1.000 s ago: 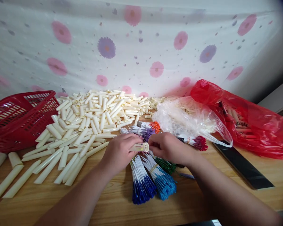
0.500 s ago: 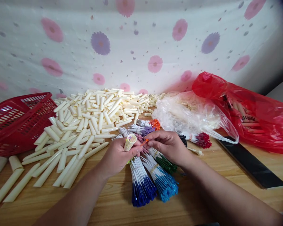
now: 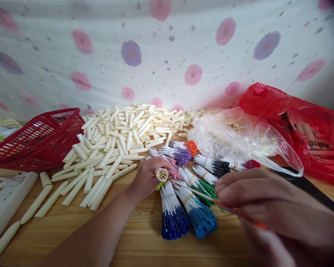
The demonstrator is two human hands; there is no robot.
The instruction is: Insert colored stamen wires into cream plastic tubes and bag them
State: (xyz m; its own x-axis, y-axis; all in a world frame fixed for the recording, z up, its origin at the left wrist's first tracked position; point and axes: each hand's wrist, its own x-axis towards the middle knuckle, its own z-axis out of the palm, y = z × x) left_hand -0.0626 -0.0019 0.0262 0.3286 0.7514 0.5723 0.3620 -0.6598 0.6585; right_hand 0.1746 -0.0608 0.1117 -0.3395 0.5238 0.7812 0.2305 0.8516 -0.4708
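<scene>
My left hand [image 3: 150, 174] is closed round a short cream plastic tube [image 3: 161, 174], whose round open end faces me. Close to the camera, my right hand [image 3: 267, 200] pinches a thin white stick [image 3: 197, 193] with orange-red showing near the fingers. The stick points towards the cream tube; whether more than one is held is blurred. Below the hands lie rubber-banded bundles of similar sticks: dark blue ends [image 3: 175, 224], light blue ends [image 3: 202, 220] and green ends [image 3: 208, 191]. Behind them are bundles with pink [image 3: 174, 165], purple [image 3: 183, 157], orange [image 3: 191, 147] and black ends [image 3: 222, 167].
Cream tubes [image 3: 119, 137] are heaped at the back left, beside a red basket [image 3: 58, 133]. A white power strip [image 3: 9, 207] lies at the left. A clear bag [image 3: 231, 133] and a red bag [image 3: 308, 129] occupy the right. A flowered curtain [image 3: 167, 48] hangs behind.
My right hand has moved away from the left hand, rightwards and nearer the camera, with a stick in it. The left hand keeps the tube. The view has shifted left.
</scene>
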